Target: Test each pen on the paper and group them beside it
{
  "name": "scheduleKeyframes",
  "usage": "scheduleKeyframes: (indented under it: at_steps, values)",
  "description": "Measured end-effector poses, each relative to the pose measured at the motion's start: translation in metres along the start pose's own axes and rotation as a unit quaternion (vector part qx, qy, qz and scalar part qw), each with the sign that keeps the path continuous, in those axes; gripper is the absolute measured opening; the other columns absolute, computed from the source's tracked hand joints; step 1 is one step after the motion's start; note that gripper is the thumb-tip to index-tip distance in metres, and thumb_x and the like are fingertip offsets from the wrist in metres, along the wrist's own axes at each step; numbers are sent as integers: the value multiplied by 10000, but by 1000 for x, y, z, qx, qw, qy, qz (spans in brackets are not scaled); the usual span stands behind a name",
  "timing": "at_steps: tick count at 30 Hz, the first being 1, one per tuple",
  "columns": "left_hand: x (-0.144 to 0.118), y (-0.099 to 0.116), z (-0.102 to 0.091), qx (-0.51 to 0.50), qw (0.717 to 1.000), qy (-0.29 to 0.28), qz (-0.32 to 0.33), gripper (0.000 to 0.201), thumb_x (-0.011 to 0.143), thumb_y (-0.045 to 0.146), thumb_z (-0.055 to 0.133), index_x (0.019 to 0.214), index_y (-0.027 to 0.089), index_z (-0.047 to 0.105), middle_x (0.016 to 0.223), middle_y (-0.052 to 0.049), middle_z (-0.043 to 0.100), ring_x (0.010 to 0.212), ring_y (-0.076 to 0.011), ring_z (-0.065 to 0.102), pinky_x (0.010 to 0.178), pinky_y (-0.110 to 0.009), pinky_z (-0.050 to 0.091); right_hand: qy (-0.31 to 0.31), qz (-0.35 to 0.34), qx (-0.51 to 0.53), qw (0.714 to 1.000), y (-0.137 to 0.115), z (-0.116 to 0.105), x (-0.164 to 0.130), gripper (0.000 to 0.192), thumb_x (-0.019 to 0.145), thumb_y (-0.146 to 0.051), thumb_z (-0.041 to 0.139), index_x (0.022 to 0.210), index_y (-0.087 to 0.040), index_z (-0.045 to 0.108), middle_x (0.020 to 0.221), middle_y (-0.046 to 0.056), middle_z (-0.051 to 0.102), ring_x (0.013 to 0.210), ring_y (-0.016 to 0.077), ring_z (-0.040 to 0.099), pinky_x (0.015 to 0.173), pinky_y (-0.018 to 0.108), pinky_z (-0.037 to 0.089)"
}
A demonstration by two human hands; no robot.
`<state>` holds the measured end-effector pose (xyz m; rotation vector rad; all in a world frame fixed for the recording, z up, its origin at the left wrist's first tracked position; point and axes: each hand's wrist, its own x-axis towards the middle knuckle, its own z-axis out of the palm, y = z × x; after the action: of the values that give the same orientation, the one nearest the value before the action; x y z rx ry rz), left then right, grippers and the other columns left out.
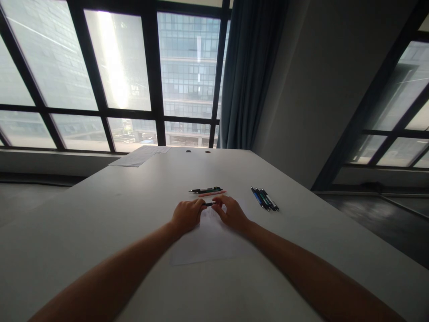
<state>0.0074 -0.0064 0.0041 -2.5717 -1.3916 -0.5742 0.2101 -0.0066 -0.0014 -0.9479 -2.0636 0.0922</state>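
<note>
A dark pen [208, 204] lies level between my two hands, above a white sheet of paper [208, 246] on the table. My left hand [187, 214] is closed around one end of it. With thumb and fingers, my right hand [232, 213] pinches the other end. Just beyond my hands lie several dark pens [205, 190] and a pink pen [212, 193], side by side. To the right of my right hand, several pens [264, 199] with dark and blue barrels rest in a slanted row. My fingers hide both tips of the held pen.
The white table [117, 232] reaches toward the windows. Some papers [136, 156] lie at its far left edge, and two round dark holes [198, 151] sit near the far end. Behind the table hangs a blue curtain [243, 80].
</note>
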Motion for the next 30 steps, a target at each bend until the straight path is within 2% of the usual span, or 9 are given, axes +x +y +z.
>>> scheduleKeyframes:
  at_steps: [4,10,16,21,25,30]
  values:
    - [0,-1,2,-3,1000,3,6,257,987,340,373,1034,212,591,964,-68,721,787,-227,685,652,-298,468,5,-9,6,1000,-2,-2,1,106,903,-251,516,877,-194,601,824,54,654,741,189,587,733,331,453]
    - [0,-1,1,-10,1000,9,-1,242,988,334,379,1024,205,580,986,-60,722,795,-228,688,646,-302,471,51,-24,15,998,-3,-6,1,7,830,-210,549,834,-207,554,793,36,623,697,178,565,753,346,469]
    - [1,-1,2,-38,999,35,-3,192,981,310,403,1010,199,558,977,-55,713,858,-225,679,685,-310,488,75,2,10,997,2,-7,0,46,795,-210,562,834,-196,581,768,38,641,665,175,585,701,328,487]
    - [0,-1,0,-71,996,52,-3,132,954,254,449,1048,200,525,1017,-54,703,893,-218,674,723,-315,499,63,-9,23,998,2,-4,0,61,812,-223,585,857,-190,610,758,36,668,657,168,613,666,307,496]
    - [-1,0,-1,-78,995,70,0,265,923,342,534,1148,205,505,1074,-63,698,948,-241,669,736,-330,508,68,-15,27,997,-2,-2,0,46,816,-222,600,847,-192,616,745,27,672,639,159,615,641,294,496]
    - [-1,0,2,-60,995,75,-3,248,899,418,574,1028,206,579,1034,-58,714,933,-242,676,741,-319,508,96,-7,31,995,-5,-1,0,38,810,-217,598,839,-195,610,740,23,664,638,158,609,648,298,498]
